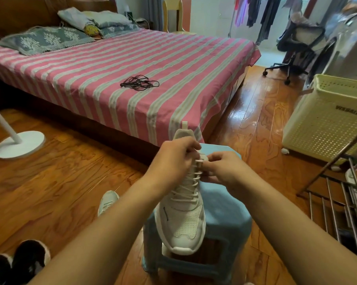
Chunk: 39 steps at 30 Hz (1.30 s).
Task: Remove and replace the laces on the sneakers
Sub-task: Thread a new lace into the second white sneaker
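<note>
Both forearms enter from the lower edge and converge over the work area, elbows apart and wrists angled inward, a pose that places the two hands on opposite sides of the shoe's throat. Beyond them, the bed serves as a staging surface: a bundle of black laces lies loose on the striped sheet, well apart from the shoe, judged to be the replacement set kept within reach. A blue stool acts as a raised bench, so the white sneaker stands upright on its seat with the toe toward the camera and overhanging the near edge, the heel toward the bed. This orientation presents the eyelets directly to the hands. A second sneaker rests on the floor just left of the stool, partly hidden by the left forearm. The left hand sits at the upper eyelets with fingers curled, pinching the white lace near the tongue. The right hand mirrors it, fingers curled and gripping the same lace at the top crossing. White lace runs through all visible eyelets, so removal appears to be at its first stage.
</note>
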Available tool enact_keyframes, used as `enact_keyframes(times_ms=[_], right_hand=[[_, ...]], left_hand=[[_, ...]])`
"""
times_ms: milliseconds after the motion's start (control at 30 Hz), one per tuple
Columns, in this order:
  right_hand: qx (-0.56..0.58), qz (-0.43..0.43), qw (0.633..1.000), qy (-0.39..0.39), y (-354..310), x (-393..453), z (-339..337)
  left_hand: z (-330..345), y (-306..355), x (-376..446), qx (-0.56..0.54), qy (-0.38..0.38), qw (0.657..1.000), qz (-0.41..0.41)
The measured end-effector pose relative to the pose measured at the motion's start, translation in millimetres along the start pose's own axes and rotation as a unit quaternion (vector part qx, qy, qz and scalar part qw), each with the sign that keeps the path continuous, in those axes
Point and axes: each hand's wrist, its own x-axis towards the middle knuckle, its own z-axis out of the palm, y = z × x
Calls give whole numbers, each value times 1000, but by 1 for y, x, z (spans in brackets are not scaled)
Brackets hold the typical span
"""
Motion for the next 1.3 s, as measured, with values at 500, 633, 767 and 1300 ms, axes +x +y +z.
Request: enact_keyframes(times_ms=[500,633,767,1300], right_hand=[[91,7,996,-24,11,-9,-12],[67,-10,998,-19,9,-9,-11],[39,-42,998,-26,7,-12,-11],[17,-90,996,-15,13,-10,-7]], left_hand=[[6,6,-2,68,26,997,26],[11,11,-5,83,39,996,10],[12,15,-6,94,51,994,-15],[32,9,-8,-2,154,981,-117]])
